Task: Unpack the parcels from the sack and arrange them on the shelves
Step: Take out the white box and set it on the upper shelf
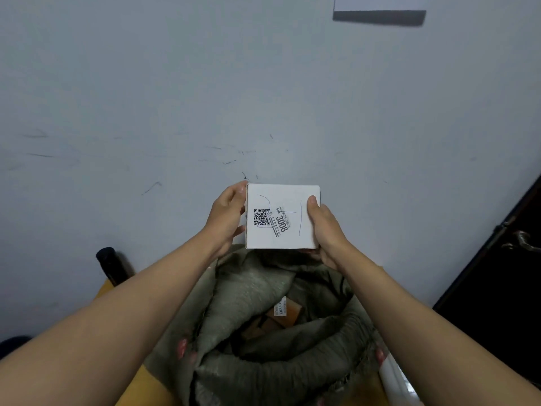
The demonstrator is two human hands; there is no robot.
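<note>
I hold a small white box parcel point(289, 200) in front of me, above the sack. Its top face carries a QR code, a sticker reading 3008 and pen lines. My left hand point(227, 219) grips its left edge and my right hand point(323, 227) grips its right edge, thumb on top. Below, the grey-green woven sack point(257, 291) stands open. Inside it lies a brown cardboard parcel point(288, 313) with a white label, partly hidden by the sack's folds.
A pale wall point(205, 98) with scuff marks fills the view ahead. A dark door with a metal handle point(524, 240) stands at the right. A black cylinder point(109, 265) rests at the left. The sack sits on a yellow surface point(137, 385). A white roll point(395, 379) lies at the lower right.
</note>
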